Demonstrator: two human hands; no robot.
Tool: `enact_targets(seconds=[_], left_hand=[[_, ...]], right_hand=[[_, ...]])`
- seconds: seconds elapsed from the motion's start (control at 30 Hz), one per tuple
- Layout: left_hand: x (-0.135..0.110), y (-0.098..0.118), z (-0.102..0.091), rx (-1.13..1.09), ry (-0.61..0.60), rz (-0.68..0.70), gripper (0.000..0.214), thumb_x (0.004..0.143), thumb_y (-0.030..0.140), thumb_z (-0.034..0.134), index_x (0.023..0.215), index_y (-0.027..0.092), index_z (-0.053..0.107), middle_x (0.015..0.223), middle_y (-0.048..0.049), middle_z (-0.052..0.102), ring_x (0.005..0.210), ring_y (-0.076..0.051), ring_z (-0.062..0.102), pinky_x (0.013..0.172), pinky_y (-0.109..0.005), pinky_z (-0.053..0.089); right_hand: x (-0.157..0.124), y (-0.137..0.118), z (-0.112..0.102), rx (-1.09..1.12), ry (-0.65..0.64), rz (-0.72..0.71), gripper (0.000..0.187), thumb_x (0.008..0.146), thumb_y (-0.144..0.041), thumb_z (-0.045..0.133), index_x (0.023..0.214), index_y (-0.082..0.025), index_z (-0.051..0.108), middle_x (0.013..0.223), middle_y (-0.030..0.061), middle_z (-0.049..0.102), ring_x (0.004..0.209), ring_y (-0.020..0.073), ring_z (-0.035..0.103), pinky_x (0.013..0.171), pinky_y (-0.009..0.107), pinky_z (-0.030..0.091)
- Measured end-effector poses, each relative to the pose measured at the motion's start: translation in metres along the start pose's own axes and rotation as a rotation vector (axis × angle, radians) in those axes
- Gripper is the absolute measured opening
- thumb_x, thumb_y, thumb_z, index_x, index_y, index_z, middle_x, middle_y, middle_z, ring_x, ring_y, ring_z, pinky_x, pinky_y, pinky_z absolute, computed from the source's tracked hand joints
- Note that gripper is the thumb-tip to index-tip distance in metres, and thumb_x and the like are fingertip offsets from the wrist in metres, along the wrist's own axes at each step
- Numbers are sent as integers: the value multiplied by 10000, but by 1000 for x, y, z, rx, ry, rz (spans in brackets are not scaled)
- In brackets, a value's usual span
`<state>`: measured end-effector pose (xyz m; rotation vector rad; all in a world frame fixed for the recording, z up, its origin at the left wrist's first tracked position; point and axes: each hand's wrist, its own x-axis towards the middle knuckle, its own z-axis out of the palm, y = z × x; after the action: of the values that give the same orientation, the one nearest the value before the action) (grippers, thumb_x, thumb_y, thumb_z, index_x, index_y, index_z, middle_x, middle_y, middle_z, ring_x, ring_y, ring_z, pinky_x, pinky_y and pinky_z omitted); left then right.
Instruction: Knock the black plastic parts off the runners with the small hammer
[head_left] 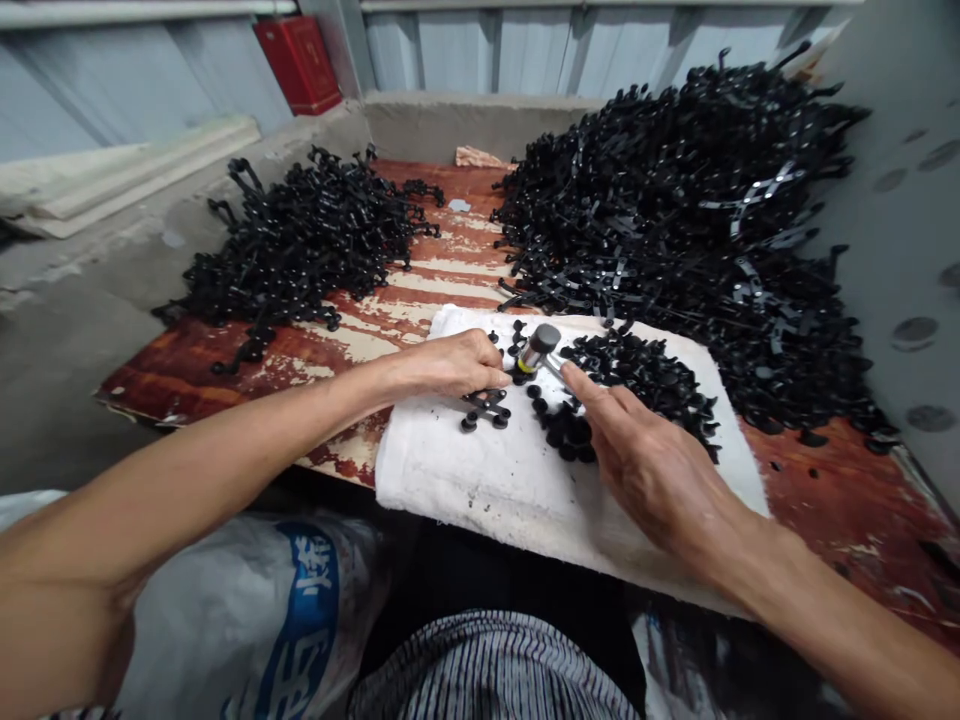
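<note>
My right hand [637, 440] is closed round the thin metal handle of a small mallet [538, 347], which has a dark head and a yellow ring. The mallet's head is over the white cloth [450, 470], close to the fingertips of my left hand [469, 362]. Those fingers are pinched on a black bracket [489, 402] with round knobs, partly hidden under the hand. Beside the mallet, a pile of small black round caps [645, 380] covers the right part of the cloth. A few loose caps lie between my hands.
A tall heap of black metal brackets [675, 190] rises at the back right. A smaller heap of knobbed black brackets [300, 240] lies at the left of the worn red board [442, 235]. A red box [298, 65] stands on the back ledge. Below left is a white sack [247, 600].
</note>
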<state>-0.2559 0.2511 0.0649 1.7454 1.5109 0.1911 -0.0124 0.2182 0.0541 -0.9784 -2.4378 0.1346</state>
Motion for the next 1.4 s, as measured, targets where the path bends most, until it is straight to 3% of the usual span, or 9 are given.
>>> enact_targets(seconds=[0.17,0.3,0.43,0.57,0.73,0.8,1.0,1.27,1.4], left_hand=[[-2,1,3,-25,31,24,300,807,243,565,520,178,506,493,26,423,459,-85,337,471,-264,214],[-8,0,1,-40,41,29,306,813,241,556,519,176,504,488,35,401,460,-82,332,471,-253,222],[-17,8,1,-158,-60,78,310,821,336,557,560,176,509,495,48,393,452,-76,291,462,-246,209],[-33,24,10,-79,-117,248,250,822,303,516,609,172,517,549,42,441,499,-83,361,497,-237,259],[-62,25,20,114,322,143,296,887,469,486,823,190,559,690,24,531,639,-130,474,582,-256,310],[-71,21,24,160,375,52,348,926,488,413,757,197,503,645,29,489,613,-133,452,583,-267,296],[-73,26,34,148,263,91,386,970,382,305,630,205,355,560,38,398,537,-111,367,541,-272,242],[-50,30,38,-140,80,85,299,924,289,405,655,180,478,572,34,510,488,-76,426,492,-211,324],[-37,21,34,-193,81,49,266,919,238,417,664,179,465,577,43,509,464,-60,453,473,-190,362]], right_hand=[[3,4,1,78,52,31,537,893,-128,411,1422,-178,493,846,82,675,708,209,664,683,373,572],[12,2,-7,144,-64,54,503,843,-128,421,1313,-185,590,807,62,688,706,216,654,679,371,557],[26,-7,-16,543,-56,353,287,879,-291,519,1112,-172,637,608,-12,553,500,143,507,473,269,442],[30,-19,-4,960,-219,593,241,762,-406,670,819,-188,584,489,-79,440,371,79,356,348,213,284],[11,-28,7,1028,-122,681,317,779,-505,611,727,-217,486,462,-82,425,358,79,359,332,205,280],[2,-31,6,1029,-59,704,331,788,-525,599,733,-225,470,468,-85,425,362,77,355,337,204,288],[-9,-41,11,1000,-25,690,328,798,-516,616,723,-225,486,494,-75,434,384,77,353,350,216,280],[-19,-42,13,1009,-62,674,357,840,-553,597,749,-215,523,507,-57,470,394,84,361,341,215,274],[-32,-38,7,1079,11,766,395,832,-595,610,804,-212,520,505,-72,460,391,79,371,343,199,305]])
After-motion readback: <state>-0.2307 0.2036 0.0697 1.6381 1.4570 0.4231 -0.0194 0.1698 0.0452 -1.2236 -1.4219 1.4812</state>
